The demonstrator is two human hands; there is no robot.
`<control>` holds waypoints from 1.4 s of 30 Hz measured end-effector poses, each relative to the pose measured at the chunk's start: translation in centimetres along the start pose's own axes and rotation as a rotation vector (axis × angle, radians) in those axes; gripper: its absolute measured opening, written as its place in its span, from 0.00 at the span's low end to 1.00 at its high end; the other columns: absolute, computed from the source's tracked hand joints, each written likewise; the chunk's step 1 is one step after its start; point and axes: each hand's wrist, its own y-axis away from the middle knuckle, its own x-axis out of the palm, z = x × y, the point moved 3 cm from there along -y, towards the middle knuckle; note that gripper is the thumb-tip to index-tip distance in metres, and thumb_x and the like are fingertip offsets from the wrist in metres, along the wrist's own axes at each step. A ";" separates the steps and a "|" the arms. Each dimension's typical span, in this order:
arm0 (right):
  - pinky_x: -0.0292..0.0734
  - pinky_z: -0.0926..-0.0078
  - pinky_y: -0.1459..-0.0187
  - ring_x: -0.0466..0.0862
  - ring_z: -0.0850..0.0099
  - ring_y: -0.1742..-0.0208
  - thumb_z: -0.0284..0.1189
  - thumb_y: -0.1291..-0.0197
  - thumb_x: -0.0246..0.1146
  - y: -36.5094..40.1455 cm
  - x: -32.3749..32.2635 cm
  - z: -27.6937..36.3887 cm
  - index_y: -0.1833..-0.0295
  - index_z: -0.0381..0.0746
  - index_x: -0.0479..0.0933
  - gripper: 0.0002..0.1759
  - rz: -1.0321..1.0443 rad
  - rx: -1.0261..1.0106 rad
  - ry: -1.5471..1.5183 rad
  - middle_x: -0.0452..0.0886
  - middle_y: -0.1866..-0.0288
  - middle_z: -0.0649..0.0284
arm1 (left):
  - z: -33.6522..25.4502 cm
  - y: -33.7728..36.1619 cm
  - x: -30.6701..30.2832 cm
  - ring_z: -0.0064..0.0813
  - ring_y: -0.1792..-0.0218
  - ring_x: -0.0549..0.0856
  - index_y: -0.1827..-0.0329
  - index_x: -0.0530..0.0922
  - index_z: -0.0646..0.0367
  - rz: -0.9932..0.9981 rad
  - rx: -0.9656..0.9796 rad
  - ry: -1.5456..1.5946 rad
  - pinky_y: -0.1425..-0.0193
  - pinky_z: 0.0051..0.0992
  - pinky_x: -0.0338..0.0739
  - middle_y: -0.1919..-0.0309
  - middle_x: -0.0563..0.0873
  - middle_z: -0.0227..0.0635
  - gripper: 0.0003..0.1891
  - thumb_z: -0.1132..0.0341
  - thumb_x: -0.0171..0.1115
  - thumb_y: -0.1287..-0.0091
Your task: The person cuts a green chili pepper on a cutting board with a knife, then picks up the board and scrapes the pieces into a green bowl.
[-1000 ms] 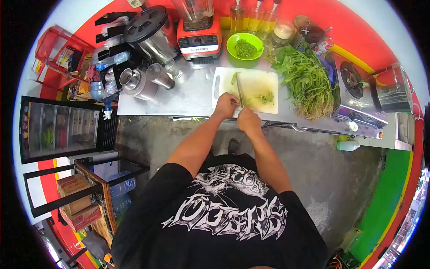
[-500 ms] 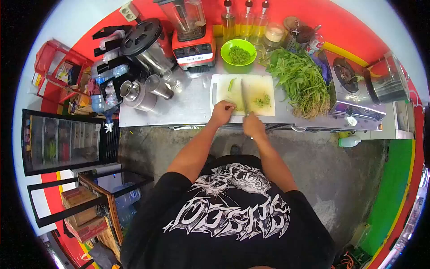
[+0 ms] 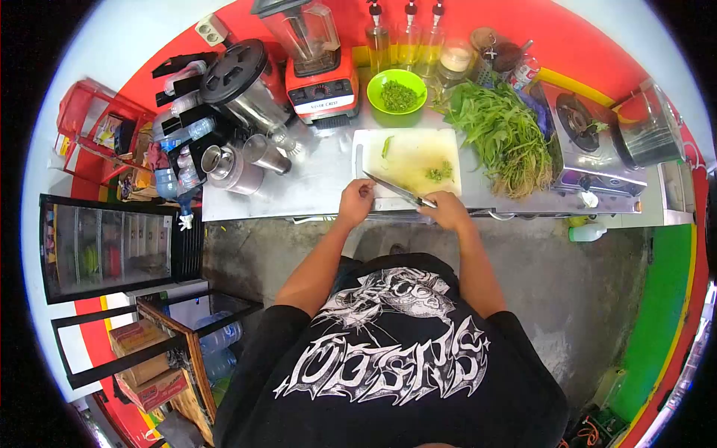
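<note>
My right hand grips the handle of a knife, whose blade points left across the near edge of the white cutting board. Near the blade's tip, at the board's lower left corner, my left hand has its fingers curled together; what they hold, if anything, is too small to name. A green chili lies on the board's upper left, and a small pile of chopped green pieces on its right. Behind the board, a green bowl holds more chopped greens.
Leafy greens with roots lie right of the board, beside a gas stove. A red blender, oil bottles and a jar stand behind. Metal cups and a steel flask stand left.
The knife has swung from pointing away from me to lying slantwise with its tip to the left. My right hand has moved right and nearer; my left hand has shifted slightly left.
</note>
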 end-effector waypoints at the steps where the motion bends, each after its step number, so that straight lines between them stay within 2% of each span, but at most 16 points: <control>1: 0.80 0.58 0.45 0.87 0.50 0.48 0.47 0.44 0.75 -0.1 0.0 -0.5 0.45 0.41 0.87 0.27 0.012 0.026 0.012 0.88 0.51 0.47 | 0.2 0.1 -0.1 0.24 0.58 0.85 0.45 0.83 0.65 0.010 -0.029 0.041 0.47 0.26 0.81 0.58 0.87 0.36 0.14 0.80 0.64 0.33; 7: 0.81 0.57 0.49 0.88 0.52 0.53 0.46 0.46 0.76 1.3 -2.0 -5.1 0.49 0.38 0.87 0.26 -0.083 0.150 -0.051 0.89 0.55 0.48 | 1.2 0.3 -0.4 0.21 0.63 0.82 0.48 0.83 0.63 0.029 -0.095 0.118 0.63 0.23 0.80 0.62 0.85 0.30 0.11 0.78 0.64 0.32; 12: 0.80 0.59 0.56 0.89 0.57 0.61 0.43 0.47 0.76 2.9 -4.9 -8.2 0.56 0.36 0.88 0.22 -0.137 0.289 -0.094 0.88 0.64 0.49 | 1.7 -0.3 -0.4 0.21 0.63 0.84 0.50 0.84 0.64 0.030 -0.098 0.115 0.61 0.24 0.81 0.61 0.86 0.31 0.11 0.78 0.64 0.34; 14: 0.79 0.60 0.59 0.87 0.60 0.65 0.43 0.47 0.77 3.0 -4.3 -9.5 0.58 0.35 0.88 0.21 -0.216 0.260 -0.108 0.87 0.69 0.52 | 1.7 -1.1 -0.3 0.29 0.61 0.88 0.52 0.85 0.63 0.058 -0.112 0.026 0.52 0.28 0.83 0.58 0.89 0.39 0.12 0.78 0.63 0.38; 16: 0.77 0.61 0.61 0.84 0.62 0.69 0.43 0.47 0.77 3.0 -4.8 -9.7 0.61 0.35 0.87 0.21 -0.293 0.224 -0.120 0.85 0.73 0.54 | 0.1 -2.1 -0.2 0.33 0.62 0.89 0.53 0.86 0.63 0.084 -0.160 -0.036 0.53 0.30 0.83 0.57 0.89 0.43 0.13 0.78 0.62 0.41; 18: 0.72 0.62 0.66 0.77 0.67 0.75 0.44 0.47 0.77 2.8 -4.7 -9.9 0.63 0.34 0.86 0.22 -0.173 0.218 -0.154 0.79 0.78 0.59 | -1.2 -3.1 0.0 0.35 0.64 0.88 0.52 0.86 0.62 0.008 -0.011 -0.111 0.54 0.31 0.83 0.58 0.89 0.44 0.15 0.78 0.62 0.42; 20: 0.68 0.63 0.68 0.72 0.71 0.76 0.45 0.46 0.77 2.7 -4.4 -10.1 0.64 0.33 0.86 0.23 -0.172 0.185 -0.197 0.76 0.80 0.62 | -2.0 -4.6 0.5 0.33 0.62 0.87 0.45 0.85 0.61 0.025 -0.016 -0.130 0.53 0.31 0.82 0.52 0.87 0.45 0.19 0.78 0.61 0.42; 22: 0.70 0.63 0.68 0.73 0.72 0.75 0.46 0.44 0.77 2.6 -4.1 -9.7 0.64 0.34 0.86 0.23 -0.078 0.165 -0.281 0.77 0.79 0.63 | -2.8 -6.0 1.1 0.42 0.55 0.86 0.41 0.83 0.60 0.038 0.022 -0.253 0.45 0.36 0.81 0.46 0.84 0.48 0.23 0.78 0.62 0.43; 23: 0.70 0.63 0.67 0.74 0.73 0.75 0.47 0.43 0.76 2.7 -4.0 -9.6 0.62 0.35 0.88 0.23 -0.029 0.233 -0.315 0.79 0.78 0.64 | -2.9 -7.0 1.4 0.46 0.44 0.82 0.32 0.77 0.58 0.105 0.046 -0.261 0.35 0.37 0.77 0.38 0.78 0.51 0.31 0.79 0.60 0.44; 24: 0.70 0.63 0.67 0.74 0.73 0.75 0.47 0.43 0.76 2.7 -4.1 -9.5 0.62 0.35 0.88 0.23 -0.030 0.241 -0.315 0.79 0.78 0.64 | -3.0 -7.6 1.6 0.46 0.44 0.82 0.32 0.77 0.58 0.111 0.045 -0.257 0.35 0.37 0.77 0.38 0.78 0.51 0.31 0.79 0.60 0.44; 27: 0.75 0.65 0.63 0.80 0.70 0.71 0.47 0.47 0.78 2.7 -4.6 -8.5 0.57 0.37 0.89 0.24 0.054 0.179 -0.229 0.86 0.73 0.59 | -3.5 -9.3 1.8 0.56 0.30 0.73 0.22 0.66 0.52 0.083 0.058 -0.358 0.24 0.41 0.70 0.29 0.70 0.51 0.40 0.79 0.59 0.43; 30: 0.71 0.67 0.68 0.75 0.74 0.75 0.44 0.45 0.77 3.0 -4.7 -7.6 0.62 0.34 0.88 0.21 -0.003 0.168 -0.237 0.80 0.78 0.65 | -3.6 -11.0 1.7 0.56 0.30 0.73 0.20 0.65 0.49 0.183 0.038 -0.503 0.24 0.44 0.70 0.27 0.70 0.49 0.42 0.79 0.60 0.43; 36: 0.74 0.62 0.65 0.81 0.66 0.72 0.44 0.46 0.75 2.4 -3.3 -8.4 0.60 0.36 0.88 0.21 -0.202 0.224 -0.111 0.83 0.73 0.51 | -1.5 -11.5 2.1 0.53 0.30 0.74 0.26 0.72 0.53 0.187 0.006 -0.376 0.24 0.44 0.69 0.30 0.73 0.50 0.36 0.78 0.60 0.43; 38: 0.81 0.57 0.52 0.89 0.51 0.57 0.46 0.48 0.77 2.9 -3.6 -7.4 0.53 0.38 0.89 0.25 -0.216 0.222 -0.129 0.88 0.62 0.46 | -0.9 -11.1 1.9 0.53 0.31 0.75 0.29 0.74 0.54 0.109 0.122 -0.338 0.25 0.44 0.70 0.30 0.73 0.52 0.33 0.78 0.60 0.42; 40: 0.80 0.56 0.54 0.88 0.52 0.60 0.45 0.47 0.77 3.0 -2.9 -7.3 0.55 0.37 0.89 0.24 -0.218 0.187 -0.161 0.87 0.64 0.45 | -2.5 -9.9 2.1 0.53 0.32 0.75 0.31 0.76 0.55 0.089 0.094 -0.313 0.24 0.45 0.69 0.31 0.74 0.53 0.32 0.78 0.60 0.43; 42: 0.79 0.54 0.57 0.88 0.51 0.62 0.45 0.47 0.77 3.0 -2.3 -6.0 0.58 0.36 0.88 0.22 -0.055 0.219 -0.192 0.86 0.66 0.44 | -2.8 -9.1 2.2 0.52 0.32 0.75 0.32 0.77 0.56 0.127 0.140 -0.384 0.26 0.45 0.70 0.31 0.75 0.51 0.30 0.77 0.61 0.41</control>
